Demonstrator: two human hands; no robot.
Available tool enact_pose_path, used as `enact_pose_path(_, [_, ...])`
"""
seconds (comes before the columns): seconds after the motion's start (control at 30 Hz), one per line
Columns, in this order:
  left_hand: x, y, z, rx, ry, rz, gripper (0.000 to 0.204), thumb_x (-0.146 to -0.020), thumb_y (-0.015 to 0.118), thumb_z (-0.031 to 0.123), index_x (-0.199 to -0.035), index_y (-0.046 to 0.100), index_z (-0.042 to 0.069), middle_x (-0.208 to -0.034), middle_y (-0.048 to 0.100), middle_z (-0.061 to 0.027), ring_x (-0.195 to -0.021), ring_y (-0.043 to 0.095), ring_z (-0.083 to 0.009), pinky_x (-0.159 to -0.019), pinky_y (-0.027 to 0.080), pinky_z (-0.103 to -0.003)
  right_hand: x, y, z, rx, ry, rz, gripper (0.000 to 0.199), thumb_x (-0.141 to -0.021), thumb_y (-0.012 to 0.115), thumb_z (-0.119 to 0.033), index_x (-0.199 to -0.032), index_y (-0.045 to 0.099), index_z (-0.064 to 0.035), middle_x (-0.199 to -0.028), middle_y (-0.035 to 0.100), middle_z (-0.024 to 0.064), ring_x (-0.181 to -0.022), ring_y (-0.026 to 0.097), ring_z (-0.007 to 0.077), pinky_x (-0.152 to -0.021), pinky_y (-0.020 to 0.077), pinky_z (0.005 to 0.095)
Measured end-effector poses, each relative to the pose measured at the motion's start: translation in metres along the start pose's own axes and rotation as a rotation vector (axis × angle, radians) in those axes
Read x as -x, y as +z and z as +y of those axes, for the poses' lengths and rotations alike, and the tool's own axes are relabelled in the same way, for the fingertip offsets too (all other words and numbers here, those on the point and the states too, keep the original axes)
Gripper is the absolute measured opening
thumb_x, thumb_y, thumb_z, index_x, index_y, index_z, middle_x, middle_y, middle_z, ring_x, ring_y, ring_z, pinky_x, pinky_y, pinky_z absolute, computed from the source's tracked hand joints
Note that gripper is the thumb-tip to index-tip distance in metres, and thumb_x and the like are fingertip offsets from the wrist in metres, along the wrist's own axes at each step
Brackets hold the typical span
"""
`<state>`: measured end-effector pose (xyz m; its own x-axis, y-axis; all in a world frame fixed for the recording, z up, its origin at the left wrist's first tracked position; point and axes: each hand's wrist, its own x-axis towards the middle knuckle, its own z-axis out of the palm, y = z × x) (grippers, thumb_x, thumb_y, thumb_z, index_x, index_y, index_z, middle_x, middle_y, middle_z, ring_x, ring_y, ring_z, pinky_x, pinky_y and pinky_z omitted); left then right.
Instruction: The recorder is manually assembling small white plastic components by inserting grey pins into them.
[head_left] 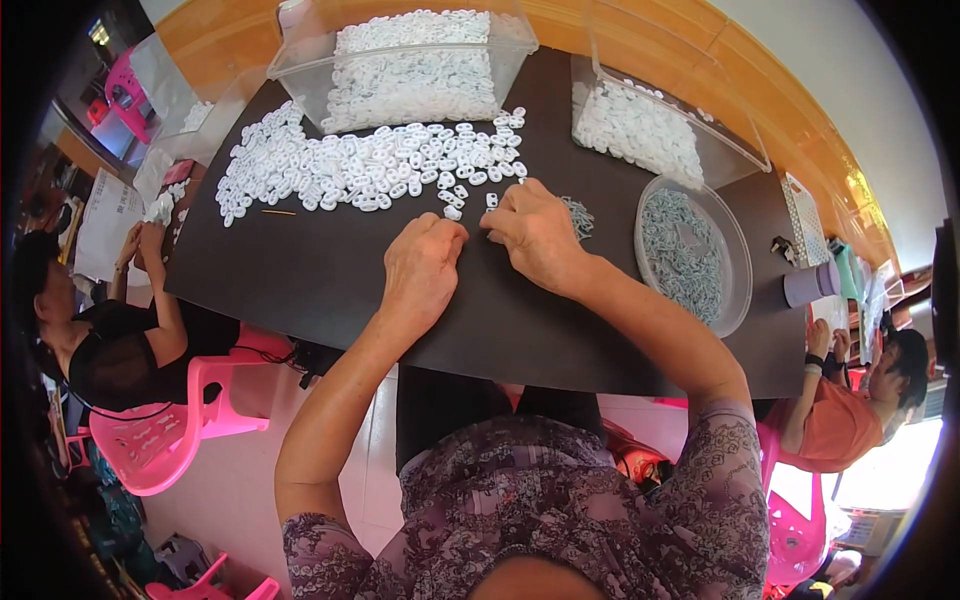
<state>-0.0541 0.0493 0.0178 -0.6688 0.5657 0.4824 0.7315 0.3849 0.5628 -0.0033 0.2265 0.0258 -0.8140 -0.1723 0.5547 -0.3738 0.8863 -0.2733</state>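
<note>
My left hand rests on the black tabletop with its fingers curled and pinched together at the tips. My right hand lies close beside it, fingers bent down onto the table, touching a small white plastic piece. Whether either hand grips a piece is hidden by the fingers. Just beyond both hands spreads a loose heap of small white oval plastic pieces. A little pile of grey-green metal clips lies right of my right hand.
A clear tub of white pieces stands at the back, another clear tub at the back right. A round clear bowl of grey clips sits right. Two other people sit at pink chairs, left and right.
</note>
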Motion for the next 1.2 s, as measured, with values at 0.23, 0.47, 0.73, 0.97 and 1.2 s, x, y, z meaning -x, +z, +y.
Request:
enact_pose_path(0.23, [0.004,-0.015,-0.009,0.173,-0.134,0.034,0.006,-0.079,0.061,0.003,-0.084,0.063,0.004,-0.072,0.056,-0.0097,-0.068,0.057,-0.0259,-0.061,0.045,-0.034,-0.003,0.000,-0.002,0.109,-0.137,-0.086,0.007,-0.065,0.062,0.000,-0.070,0.058,-0.0036,-0.074,0.051,0.0079,-0.073,0.049,0.0263,-0.063,0.0413,0.0360])
enact_pose_path(0.47, [-0.009,-0.006,-0.028,0.012,0.008,0.233,0.009,-0.078,0.061,0.005,-0.086,0.063,0.007,-0.068,0.053,-0.0095,-0.067,0.056,-0.0285,-0.060,0.045,-0.038,0.002,-0.004,-0.007,0.133,-0.233,-0.074,0.014,-0.063,0.059,0.002,-0.072,0.049,-0.0014,-0.073,0.046,0.0115,-0.074,0.046,0.0278,-0.066,0.0398,0.0382])
enact_pose_path(0.73, [-0.017,0.006,-0.025,-0.242,0.125,0.039,0.007,-0.072,0.064,0.006,-0.078,0.063,0.008,-0.074,0.051,-0.0102,-0.072,0.054,-0.0283,-0.061,0.044,-0.039,0.007,-0.027,-0.021,-0.012,-0.075,0.022,0.013,-0.073,0.064,0.004,-0.077,0.053,-0.0021,-0.074,0.053,0.0108,-0.069,0.050,0.0298,-0.062,0.0414,0.0386])
enact_pose_path(0.97, [-0.019,-0.004,-0.014,-0.077,0.039,-0.081,0.012,-0.071,0.069,0.008,-0.079,0.060,0.005,-0.073,0.051,-0.0102,-0.074,0.056,-0.0282,-0.061,0.044,-0.040,0.020,-0.042,-0.017,-0.049,0.035,0.031,0.014,-0.072,0.062,0.003,-0.079,0.052,-0.0029,-0.075,0.051,0.0116,-0.071,0.050,0.0306,-0.062,0.0416,0.0390])
enact_pose_path(1.2, [-0.023,0.007,-0.023,-0.279,-0.011,-0.017,0.013,-0.075,0.062,0.006,-0.088,0.061,0.007,-0.072,0.052,-0.0126,-0.072,0.057,-0.0312,-0.060,0.044,-0.042,0.025,-0.053,-0.022,-0.079,0.047,0.091,0.016,-0.072,0.062,0.005,-0.079,0.051,-0.0036,-0.074,0.051,0.0109,-0.070,0.050,0.0310,-0.061,0.0410,0.0392])
